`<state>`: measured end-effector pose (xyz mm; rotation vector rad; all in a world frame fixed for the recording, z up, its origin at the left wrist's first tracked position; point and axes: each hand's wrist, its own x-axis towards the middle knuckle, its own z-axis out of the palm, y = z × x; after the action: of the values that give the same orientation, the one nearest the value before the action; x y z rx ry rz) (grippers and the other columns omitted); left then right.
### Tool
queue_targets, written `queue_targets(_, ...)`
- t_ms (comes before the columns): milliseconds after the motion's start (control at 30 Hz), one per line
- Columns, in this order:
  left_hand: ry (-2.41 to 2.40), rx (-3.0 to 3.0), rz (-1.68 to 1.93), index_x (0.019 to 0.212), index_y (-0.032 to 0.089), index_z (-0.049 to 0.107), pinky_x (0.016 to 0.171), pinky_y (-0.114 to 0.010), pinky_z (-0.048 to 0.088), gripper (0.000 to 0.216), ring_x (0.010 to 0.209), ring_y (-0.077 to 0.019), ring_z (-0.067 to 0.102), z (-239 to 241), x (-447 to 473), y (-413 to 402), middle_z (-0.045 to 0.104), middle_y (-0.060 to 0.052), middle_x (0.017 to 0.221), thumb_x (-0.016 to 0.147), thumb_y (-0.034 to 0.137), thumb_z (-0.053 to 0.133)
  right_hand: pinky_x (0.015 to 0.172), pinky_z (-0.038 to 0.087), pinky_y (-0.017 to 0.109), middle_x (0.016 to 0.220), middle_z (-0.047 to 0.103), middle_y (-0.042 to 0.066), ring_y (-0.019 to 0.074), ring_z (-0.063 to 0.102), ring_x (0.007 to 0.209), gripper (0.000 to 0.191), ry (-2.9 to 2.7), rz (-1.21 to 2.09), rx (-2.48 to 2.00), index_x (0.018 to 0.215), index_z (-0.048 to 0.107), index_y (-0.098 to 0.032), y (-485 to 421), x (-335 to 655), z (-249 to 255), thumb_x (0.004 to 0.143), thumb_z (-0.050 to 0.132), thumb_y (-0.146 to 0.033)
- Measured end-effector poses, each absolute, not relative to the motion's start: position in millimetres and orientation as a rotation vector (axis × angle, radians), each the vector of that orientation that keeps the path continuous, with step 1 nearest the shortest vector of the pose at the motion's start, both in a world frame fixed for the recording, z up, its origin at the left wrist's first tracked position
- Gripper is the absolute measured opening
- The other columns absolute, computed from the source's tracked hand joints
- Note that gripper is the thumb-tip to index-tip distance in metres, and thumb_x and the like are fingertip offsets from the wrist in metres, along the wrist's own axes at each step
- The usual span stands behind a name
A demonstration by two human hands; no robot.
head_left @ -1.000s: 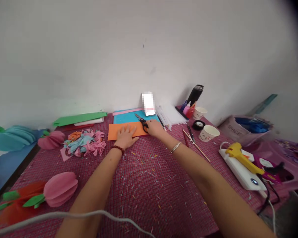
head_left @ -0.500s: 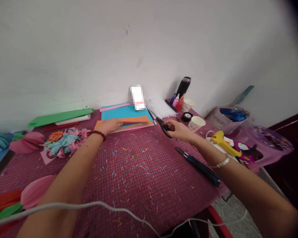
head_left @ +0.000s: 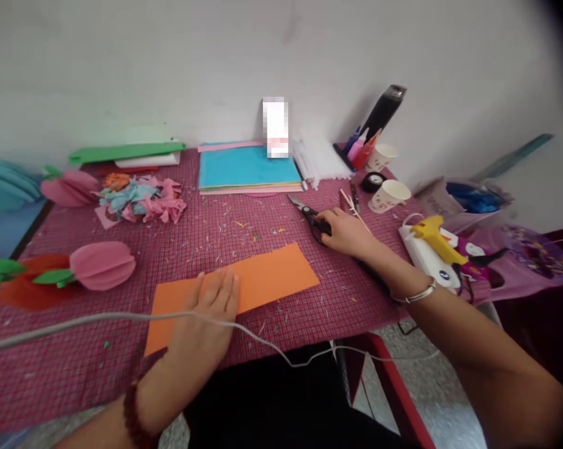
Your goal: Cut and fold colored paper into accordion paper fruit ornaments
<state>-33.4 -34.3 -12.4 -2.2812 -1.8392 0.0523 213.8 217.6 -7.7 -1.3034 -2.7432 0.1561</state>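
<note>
A strip of orange paper lies on the checked cloth near the table's front edge. My left hand rests flat on it, fingers stretched out and close together. With my right hand I grip the black handles of the scissors, whose blades point away toward the back left. The scissors lie low over the cloth; whether they touch it I cannot tell. Under my right forearm a dark utility knife is mostly hidden. Behind the scissors sits a stack of coloured paper, blue on top.
Paper cups, a black tape roll, glue bottles and a black flask stand back right. A yellow glue gun lies at right. Paper fruits and crumpled paper fill the left. A white cable crosses in front.
My left hand has drawn the orange paper from the back stack to the front and now lies flat on it. My right hand stays on the scissors. The view has tilted downward.
</note>
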Motion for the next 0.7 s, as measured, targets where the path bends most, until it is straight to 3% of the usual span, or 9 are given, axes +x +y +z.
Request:
queue_targets(133, -1.861, -2.413, 0.053, 0.126, 0.013, 0.057, 0.101, -0.053, 0.036, 0.048, 0.122, -0.0324, 0.051, -25.8, -38.4, -64.8, 0.054, -0.014, 0.135, 0.083, 0.007, 0.036, 0.087, 0.045, 0.040, 0.109, 0.059, 0.016, 0.0293, 0.059, 0.097, 0.033, -2.740, 0.188, -1.281, 0.114, 0.060, -0.014, 212.1, 203.1, -12.8, 0.083, 0.054, -0.023)
queue_targets(233, -1.884, -2.487, -0.089, 0.129, 0.016, 0.054, 0.101, -0.049, 0.039, 0.043, 0.123, -0.0313, 0.050, -29.7, -46.3, -71.5, 0.053, -0.012, 0.137, 0.087, 0.020, 0.045, 0.094, 0.043, 0.046, 0.112, 0.058, 0.016, 0.0309, 0.055, 0.106, 0.031, -2.668, 0.224, -1.169, 0.114, 0.060, -0.015, 190.7, 205.6, -3.7, 0.084, 0.052, -0.020)
queue_targets(400, -2.002, -2.471, -0.305, 0.142, 0.021, 0.037, 0.101, -0.051, 0.039, 0.064, 0.126, -0.0328, 0.047, -21.9, -66.5, -81.1, 0.049, -0.013, 0.140, 0.085, 0.047, 0.053, 0.102, 0.042, 0.043, 0.124, 0.055, 0.009, 0.0252, 0.050, 0.120, 0.044, -2.714, 0.713, -0.811, 0.129, 0.049, -0.026, 122.3, 214.1, 9.1, 0.086, 0.056, -0.024)
queue_targets(567, -2.310, -2.216, -0.582, 0.144, 0.023, 0.031, 0.103, -0.052, 0.038, 0.061, 0.131, -0.0320, 0.041, -17.4, -108.4, -82.5, 0.042, -0.014, 0.145, 0.088, 0.042, 0.048, 0.106, 0.039, 0.045, 0.133, 0.047, 0.010, 0.0252, 0.047, 0.125, 0.051, -2.651, 0.748, -0.984, 0.135, 0.041, -0.027, 109.6, 213.2, -8.8, 0.086, 0.056, -0.024)
queue_targets(700, -2.646, -2.024, -0.835, 0.139, 0.019, 0.039, 0.097, -0.049, 0.045, 0.064, 0.121, -0.0309, 0.051, -22.1, -132.7, -69.7, 0.051, -0.015, 0.135, 0.082, 0.043, 0.054, 0.102, 0.042, 0.048, 0.124, 0.054, 0.011, 0.0280, 0.052, 0.117, 0.056, -2.670, 0.684, -1.015, 0.135, 0.043, -0.026, 131.2, 200.1, -18.6, 0.081, 0.061, -0.024)
